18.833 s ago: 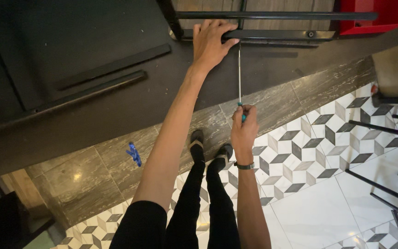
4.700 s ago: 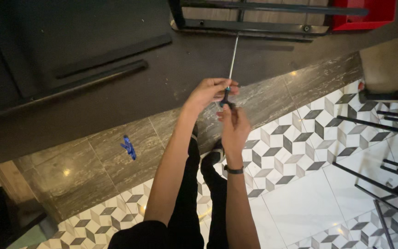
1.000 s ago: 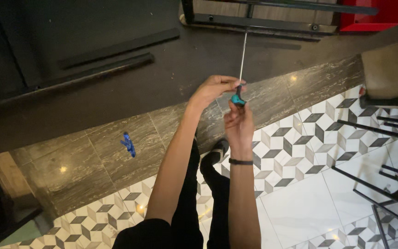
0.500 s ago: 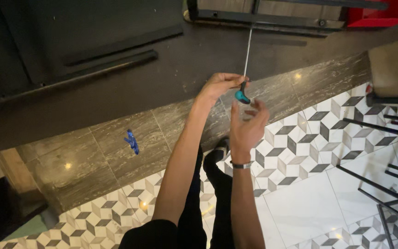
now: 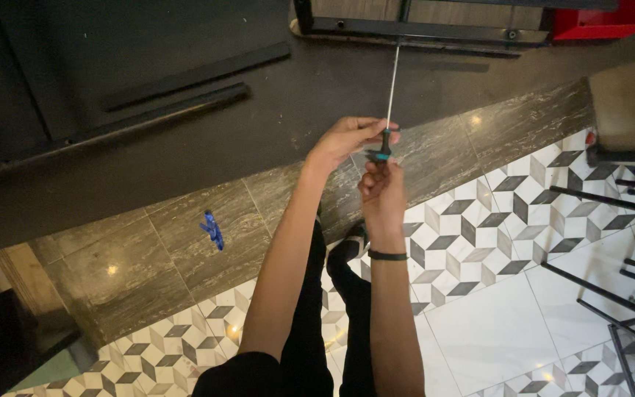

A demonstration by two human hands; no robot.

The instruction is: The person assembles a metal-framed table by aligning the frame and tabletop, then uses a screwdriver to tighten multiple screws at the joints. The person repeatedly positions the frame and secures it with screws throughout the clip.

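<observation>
Top-down view of a person's two bare hands holding a long, thin screwdriver over a patterned tile floor.

At far left, a small blue object (image 5: 212, 229) lies on the dark marbled floor strip (image 5: 148, 250), well apart from the hands. Near centre, the left hand (image 5: 343, 141) has its grip curled closed around the screwdriver (image 5: 389, 88) at the top of its dark and teal handle. Just below it, the right hand (image 5: 382, 192), a dark band on its wrist, closes its grip on the handle's lower end. The slim metal shaft runs up to a dark metal frame (image 5: 420, 29) at the top edge. Further right are a red box (image 5: 604, 18) and black chair legs (image 5: 611, 294) on geometric tiles.
</observation>
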